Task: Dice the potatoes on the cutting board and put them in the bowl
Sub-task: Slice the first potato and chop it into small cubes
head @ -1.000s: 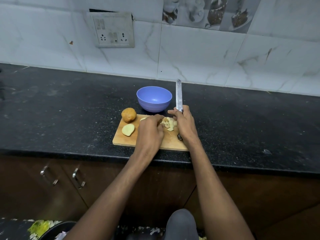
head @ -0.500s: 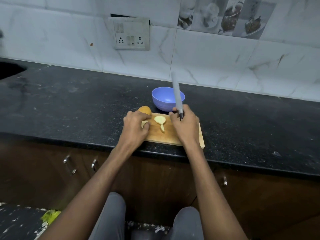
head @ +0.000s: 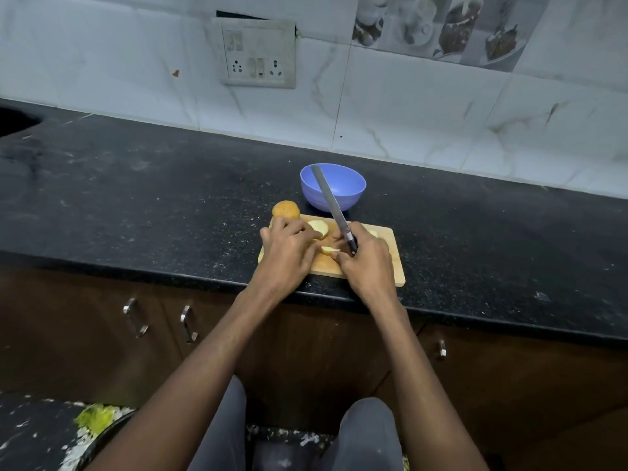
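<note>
Two cut potato slices [head: 318, 228] lie pale face up near the middle of the wooden cutting board [head: 396, 263], with a whole unpeeled potato [head: 286, 210] at the board's far left corner, likely parked there to wait its turn. The left hand [head: 289, 251] rests curled fingers on the slices, its grip pinning or shifting them; which one cannot be told. The right hand [head: 368, 263] has its grip clamped on the knife [head: 331, 202] handle, blade lifted and angled far-left, clear of the fingers while pieces are arranged. The blue bowl [head: 353, 185] stands just beyond the board on the black bench [head: 136, 198], handy for the dice.
</note>
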Available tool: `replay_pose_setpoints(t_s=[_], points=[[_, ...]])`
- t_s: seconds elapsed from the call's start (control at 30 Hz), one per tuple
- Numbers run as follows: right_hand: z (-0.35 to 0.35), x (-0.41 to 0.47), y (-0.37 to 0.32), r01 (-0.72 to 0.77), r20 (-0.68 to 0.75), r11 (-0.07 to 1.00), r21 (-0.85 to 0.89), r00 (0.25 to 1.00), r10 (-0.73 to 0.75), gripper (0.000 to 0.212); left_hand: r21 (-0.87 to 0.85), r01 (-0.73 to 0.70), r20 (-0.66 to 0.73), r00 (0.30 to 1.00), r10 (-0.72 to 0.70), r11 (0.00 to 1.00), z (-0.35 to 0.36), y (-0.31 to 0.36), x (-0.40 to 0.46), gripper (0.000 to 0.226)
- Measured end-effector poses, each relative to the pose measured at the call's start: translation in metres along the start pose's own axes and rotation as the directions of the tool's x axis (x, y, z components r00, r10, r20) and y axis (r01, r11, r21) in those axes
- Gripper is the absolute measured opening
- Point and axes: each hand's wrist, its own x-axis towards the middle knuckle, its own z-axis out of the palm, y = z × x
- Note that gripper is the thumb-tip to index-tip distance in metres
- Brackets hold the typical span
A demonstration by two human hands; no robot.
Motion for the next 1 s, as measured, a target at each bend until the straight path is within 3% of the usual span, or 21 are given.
replay_pose_setpoints(t_s=[0.2, 0.43, 0.53, 0.73, 0.9, 1.0], points=[[-0.002, 0.000, 0.003, 0.037, 0.021, 0.997, 0.061, 0.999, -0.039, 0.039, 0.067, 0.012, 0.092, 0.996, -0.019, 0.998, 0.007, 0.008, 0.010, 0.017], [-0.010, -0.002, 0.007, 0.030, 0.001, 0.987, 0.160, 1.000, -0.031, 0.024, 0.043, 0.073, 0.070, 0.995, -0.076, 0.996, 0.007, 0.007, 0.005, 0.020], [-0.010, -0.002, 0.008, 0.016, 0.024, 0.985, 0.172, 1.000, -0.021, 0.027, 0.030, 0.083, 0.080, 0.993, -0.085, 0.996, 0.006, 0.008, 0.004, 0.017], [-0.018, -0.003, 0.008, -0.103, 0.101, 0.955, 0.279, 0.992, 0.077, 0.034, -0.059, 0.078, 0.101, 0.992, -0.072, 0.995, 0.004, 0.005, -0.004, 0.015], [-0.021, -0.006, 0.005, -0.108, 0.075, 0.958, 0.265, 0.993, 0.091, 0.024, -0.105, 0.009, 0.077, 0.997, -0.001, 0.994, 0.003, 0.009, -0.005, 0.014], [-0.026, -0.011, 0.000, -0.112, 0.023, 0.983, 0.147, 0.994, 0.110, 0.014, -0.120, -0.008, 0.086, 0.996, 0.018, 0.993, 0.003, 0.008, 0.003, 0.014]])
